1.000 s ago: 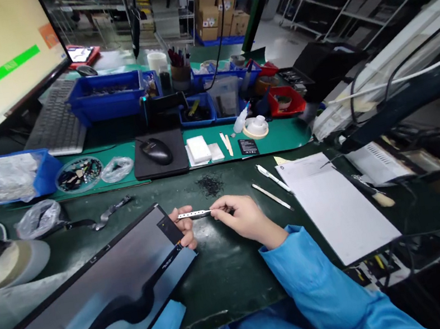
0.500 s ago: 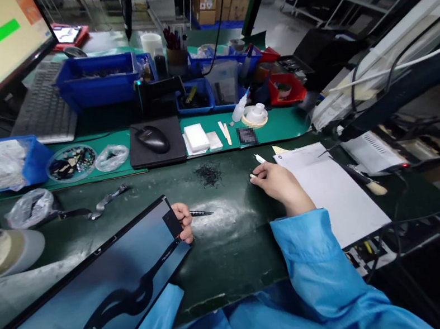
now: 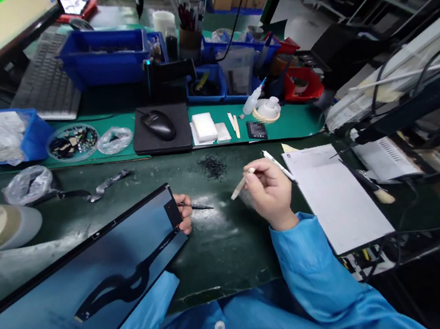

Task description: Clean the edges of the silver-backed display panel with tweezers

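Observation:
My left hand [image 3: 185, 213] shows only its fingers beyond the edge of a tilted display screen [image 3: 124, 272]. Those fingers are closed around what look like thin black tweezers [image 3: 199, 205], whose tip points right over the bench. The screen hides the rest of that hand and anything under it. On the screen is an enlarged picture of a dark, curved flex cable [image 3: 118, 290]. My right hand [image 3: 270, 192], raised above the bench, pinches a pale flat stick [image 3: 238, 188] pointing down and left. A white pen [image 3: 280, 167] lies just behind this hand.
Black crumbs [image 3: 212, 167] lie in a small heap between the hands. White paper [image 3: 336, 195] is at the right. A mouse [image 3: 158, 125], white pads [image 3: 204, 127] and blue bins [image 3: 105, 57] line the back. A dark strip [image 3: 97, 192] rests at the left.
My right hand has come left and turned, so the pale stick now shows pointing down and left. More of the white pen is visible. The whole view has shifted slightly.

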The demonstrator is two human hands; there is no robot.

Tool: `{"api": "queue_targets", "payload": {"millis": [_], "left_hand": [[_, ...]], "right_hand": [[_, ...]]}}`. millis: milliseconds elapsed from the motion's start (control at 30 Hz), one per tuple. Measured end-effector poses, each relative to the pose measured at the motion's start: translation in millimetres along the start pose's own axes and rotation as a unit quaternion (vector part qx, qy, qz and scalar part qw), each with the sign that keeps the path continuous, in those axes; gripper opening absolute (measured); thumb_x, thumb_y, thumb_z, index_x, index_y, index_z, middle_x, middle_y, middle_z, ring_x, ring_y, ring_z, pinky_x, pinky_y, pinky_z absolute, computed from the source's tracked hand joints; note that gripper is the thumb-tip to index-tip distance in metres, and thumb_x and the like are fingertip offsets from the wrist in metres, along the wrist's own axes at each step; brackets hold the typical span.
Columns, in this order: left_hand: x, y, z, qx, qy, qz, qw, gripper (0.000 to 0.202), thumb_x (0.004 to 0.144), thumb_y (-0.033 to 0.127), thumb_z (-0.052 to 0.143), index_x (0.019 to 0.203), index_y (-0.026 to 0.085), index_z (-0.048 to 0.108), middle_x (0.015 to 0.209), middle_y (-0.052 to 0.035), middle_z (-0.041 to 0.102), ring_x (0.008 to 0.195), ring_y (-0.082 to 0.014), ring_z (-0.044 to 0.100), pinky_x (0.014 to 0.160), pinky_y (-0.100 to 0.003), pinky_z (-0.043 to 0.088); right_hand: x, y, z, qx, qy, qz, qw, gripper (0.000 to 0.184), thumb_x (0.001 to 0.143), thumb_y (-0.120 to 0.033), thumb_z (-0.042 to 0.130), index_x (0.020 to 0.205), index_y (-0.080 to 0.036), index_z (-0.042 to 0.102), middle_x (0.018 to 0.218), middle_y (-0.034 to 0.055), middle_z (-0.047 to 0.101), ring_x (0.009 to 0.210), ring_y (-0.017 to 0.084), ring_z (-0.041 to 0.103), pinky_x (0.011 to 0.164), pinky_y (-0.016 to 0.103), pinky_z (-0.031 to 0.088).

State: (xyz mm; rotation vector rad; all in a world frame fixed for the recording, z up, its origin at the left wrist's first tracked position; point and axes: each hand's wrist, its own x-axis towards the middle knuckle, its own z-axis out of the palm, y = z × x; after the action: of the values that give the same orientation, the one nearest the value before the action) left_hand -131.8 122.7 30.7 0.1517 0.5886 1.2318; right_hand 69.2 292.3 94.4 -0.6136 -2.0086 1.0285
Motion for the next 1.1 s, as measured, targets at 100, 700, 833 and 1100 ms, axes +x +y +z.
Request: {"api": "queue_targets", "payload": {"millis": [100, 700, 833, 1100], "left_hand": [[-0.7, 1.9, 5.1, -0.004, 0.009, -0.001, 1.000, 0.041, 0.099, 0.013, 0.017, 0.083, 0.016, 0.055, 0.058, -0.0015, 0.057, 0.042, -0.0188, 0.058, 0.051, -0.036, 0.052], [-6.4, -2.9, 7.0, -0.052, -0.017, 0.030, 0.998, 0.031, 0.105, 0.018, 0.027, 0.093, 0.015, 0.056, 0.068, -0.0002, 0.063, 0.048, -0.0175, 0.063, 0.056, -0.034, 0.055], [-3.8, -6.8, 4.0, -0.060, -0.012, 0.048, 0.997, 0.035, 0.105, 0.016, 0.024, 0.091, 0.015, 0.056, 0.063, -0.0001, 0.063, 0.045, -0.0179, 0.061, 0.052, -0.035, 0.055], [-14.8, -4.1, 24.7, -0.073, 0.007, 0.055, 0.996, 0.034, 0.108, 0.021, 0.032, 0.093, 0.012, 0.060, 0.068, -0.0016, 0.066, 0.052, -0.0170, 0.065, 0.057, -0.033, 0.057]], "right_hand": [[-1.9, 3.5, 3.8, -0.024, -0.103, 0.004, 0.994, 0.012, 0.096, -0.034, 0.059, 0.100, -0.023, 0.064, 0.094, 0.0057, 0.065, 0.074, 0.018, 0.065, 0.070, 0.033, 0.054], [-7.2, 9.9, 12.8, -0.048, -0.245, 0.071, 0.966, 0.010, 0.091, -0.030, 0.069, 0.094, -0.021, 0.070, 0.088, 0.0040, 0.075, 0.072, 0.017, 0.070, 0.068, 0.029, 0.055], [-8.6, 8.0, 12.6, -0.023, -0.260, 0.060, 0.964, 0.014, 0.095, -0.032, 0.067, 0.099, -0.021, 0.073, 0.098, 0.0060, 0.078, 0.081, 0.019, 0.073, 0.071, 0.030, 0.057], [-6.9, 3.1, 12.6, -0.042, -0.268, -0.031, 0.962, 0.010, 0.096, -0.024, 0.067, 0.092, -0.019, 0.075, 0.100, 0.0058, 0.080, 0.091, 0.019, 0.075, 0.083, 0.030, 0.059]]}}
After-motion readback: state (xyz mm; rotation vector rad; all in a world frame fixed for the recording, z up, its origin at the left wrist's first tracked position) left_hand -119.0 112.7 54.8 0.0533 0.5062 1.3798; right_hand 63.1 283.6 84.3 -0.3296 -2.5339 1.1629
